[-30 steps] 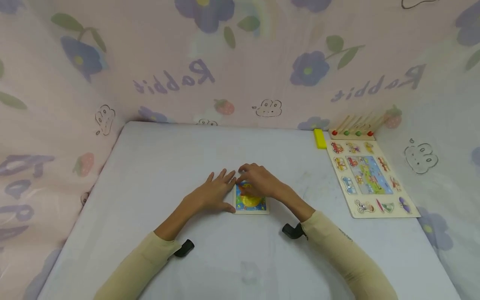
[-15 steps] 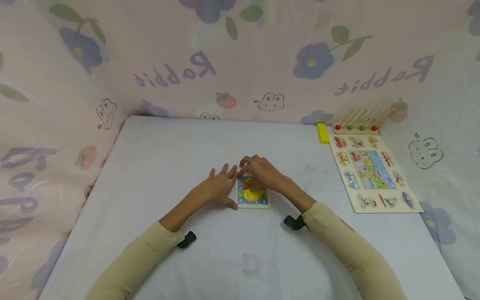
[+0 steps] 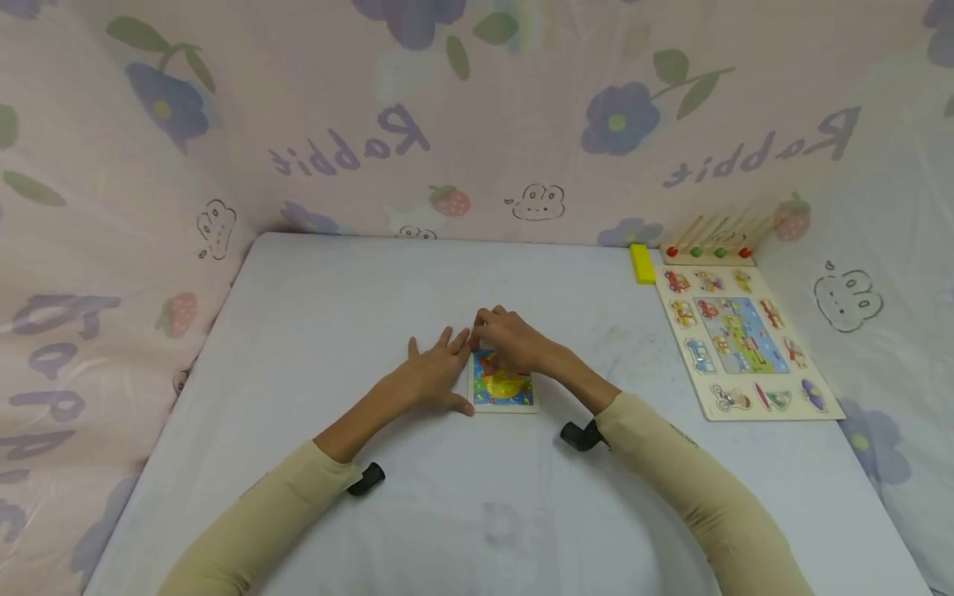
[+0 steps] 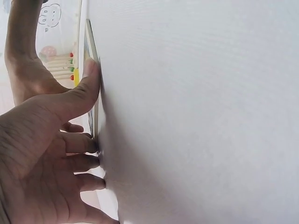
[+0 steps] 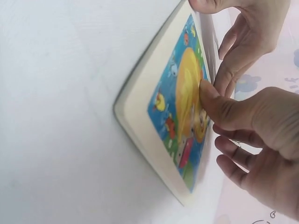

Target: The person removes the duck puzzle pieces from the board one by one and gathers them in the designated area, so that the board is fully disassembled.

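Note:
A small square wooden picture puzzle (image 3: 504,389) with a blue and yellow scene lies flat on the white table. My left hand (image 3: 426,377) rests beside its left edge, fingers spread and straight; in the left wrist view the thumb (image 4: 84,91) touches the board's edge. Over the puzzle's top left part, my right hand (image 3: 514,341) has bent fingers. The right wrist view shows its thumb (image 5: 215,100) on the picture (image 5: 184,107), with the other fingers curled near the board's far edge. Whether they pinch a piece is hidden.
At the right lies a larger wooden puzzle board (image 3: 745,343) with vehicle and toy pictures. Behind it stands a wooden rack (image 3: 708,252) with sticks and red and green beads. A yellow block (image 3: 642,264) is beside them. Printed cloth walls (image 3: 477,149) surround the table.
My right hand's fingers spread slightly half a second ago and have drawn together again over the puzzle's top left. The left hand stays at the left edge. The head view has shifted slightly.

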`<state>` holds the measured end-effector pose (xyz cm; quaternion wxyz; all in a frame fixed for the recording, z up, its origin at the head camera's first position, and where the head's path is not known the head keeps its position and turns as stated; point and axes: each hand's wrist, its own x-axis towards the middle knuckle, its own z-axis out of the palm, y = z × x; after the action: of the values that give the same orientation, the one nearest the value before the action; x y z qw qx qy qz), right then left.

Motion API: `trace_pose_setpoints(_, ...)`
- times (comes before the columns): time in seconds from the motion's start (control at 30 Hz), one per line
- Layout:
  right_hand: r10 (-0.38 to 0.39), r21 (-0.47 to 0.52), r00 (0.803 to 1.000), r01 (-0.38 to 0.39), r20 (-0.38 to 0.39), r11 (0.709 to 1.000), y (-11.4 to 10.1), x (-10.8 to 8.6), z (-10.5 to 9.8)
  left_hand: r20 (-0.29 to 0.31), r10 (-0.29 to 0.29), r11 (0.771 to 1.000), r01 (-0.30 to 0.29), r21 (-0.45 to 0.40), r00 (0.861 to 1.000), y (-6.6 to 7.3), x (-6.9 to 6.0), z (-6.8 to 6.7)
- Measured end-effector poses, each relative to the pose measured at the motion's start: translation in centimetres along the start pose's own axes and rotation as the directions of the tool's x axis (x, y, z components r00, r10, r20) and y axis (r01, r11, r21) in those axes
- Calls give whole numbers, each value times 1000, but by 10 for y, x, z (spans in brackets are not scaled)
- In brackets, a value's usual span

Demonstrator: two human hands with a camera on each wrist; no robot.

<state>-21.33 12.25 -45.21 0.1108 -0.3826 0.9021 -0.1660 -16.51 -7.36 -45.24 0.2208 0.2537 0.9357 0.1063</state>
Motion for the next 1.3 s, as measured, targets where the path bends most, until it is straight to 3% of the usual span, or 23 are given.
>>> trace_pose_setpoints(0.43, -56, -24, 998, 55, -25, 998, -1, -3, 2, 11, -13, 1000, 13, -2, 1000, 2, 0, 0)
trace_pose_setpoints(0.97, -65, 244, 995, 46, 70, 969, 2, -8, -8, 25, -13, 1000, 13, 1, 1000, 2, -2, -2)
trace_pose_setpoints(1.13, -8, 278, 999, 18, -37, 961, 17, -20, -28, 21, -18, 999, 17, 34, 1000, 4, 0, -2)
trace_pose_setpoints(1.3, 34, 277, 990, 5, -135, 961, 36, -40, -50, 21, -38, 999, 37, 26, 999, 6, 1, -2)
